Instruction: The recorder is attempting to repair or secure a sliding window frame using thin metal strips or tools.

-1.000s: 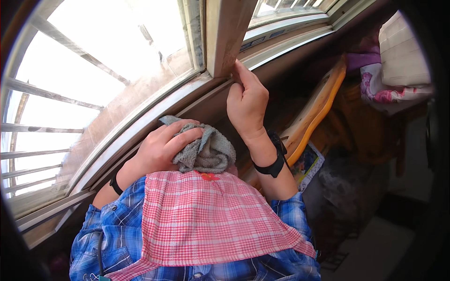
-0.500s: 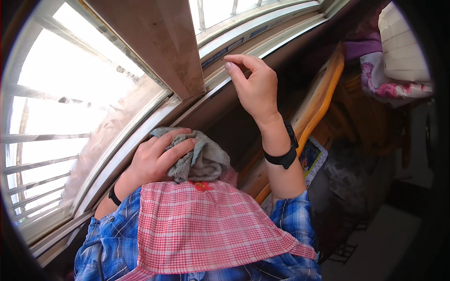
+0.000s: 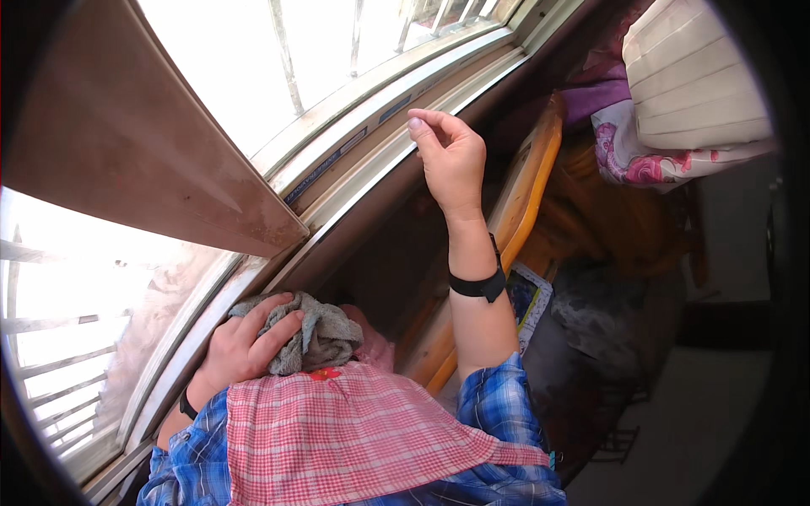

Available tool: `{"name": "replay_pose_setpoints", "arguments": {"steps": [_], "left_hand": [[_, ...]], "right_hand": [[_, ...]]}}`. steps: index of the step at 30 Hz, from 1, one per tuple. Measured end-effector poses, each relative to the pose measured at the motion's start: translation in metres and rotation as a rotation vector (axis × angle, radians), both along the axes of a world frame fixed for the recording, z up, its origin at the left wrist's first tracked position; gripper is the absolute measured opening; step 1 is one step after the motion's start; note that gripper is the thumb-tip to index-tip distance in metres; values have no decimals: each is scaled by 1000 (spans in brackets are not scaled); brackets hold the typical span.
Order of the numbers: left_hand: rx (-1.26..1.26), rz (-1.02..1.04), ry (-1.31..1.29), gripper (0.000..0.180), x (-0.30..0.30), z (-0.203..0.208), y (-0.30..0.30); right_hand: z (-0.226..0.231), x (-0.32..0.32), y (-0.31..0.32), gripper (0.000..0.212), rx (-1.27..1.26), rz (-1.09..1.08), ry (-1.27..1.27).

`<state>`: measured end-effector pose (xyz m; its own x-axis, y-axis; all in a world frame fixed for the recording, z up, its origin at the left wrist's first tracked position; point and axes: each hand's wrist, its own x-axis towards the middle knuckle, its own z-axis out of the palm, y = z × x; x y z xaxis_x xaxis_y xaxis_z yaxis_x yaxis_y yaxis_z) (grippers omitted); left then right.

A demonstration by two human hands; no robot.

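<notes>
Since the earlier frame we see the brown window frame [image 3: 152, 160] swing left and our right hand [image 3: 451, 160] lift clear of it, fingers loosely curled, gripping nothing. Our left hand [image 3: 249, 341] presses a crumpled grey rag [image 3: 325, 333] against the window sill [image 3: 202, 329], fingers spread over it.

Probably a home bedroom: barred window [image 3: 337, 76], floral bedding [image 3: 641, 156], wooden bedframe [image 3: 527, 181].

The left hand [image 3: 245, 346] covers part of the grey cloth [image 3: 316, 333]; its palm stays hidden.
</notes>
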<state>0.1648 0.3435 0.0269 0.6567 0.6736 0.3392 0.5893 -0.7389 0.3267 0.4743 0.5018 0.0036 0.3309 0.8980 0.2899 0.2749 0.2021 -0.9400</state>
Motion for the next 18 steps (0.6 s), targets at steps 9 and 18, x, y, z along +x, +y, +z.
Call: {"name": "replay_pose_setpoints", "arguments": {"steps": [9, 18], "left_hand": [[-58, 17, 39, 40, 2, 1, 1], [-50, 45, 92, 41, 5, 6, -1]], "right_hand": [[-3, 94, 91, 19, -127, -133, 187], [20, 123, 161, 20, -262, -143, 294]]}}
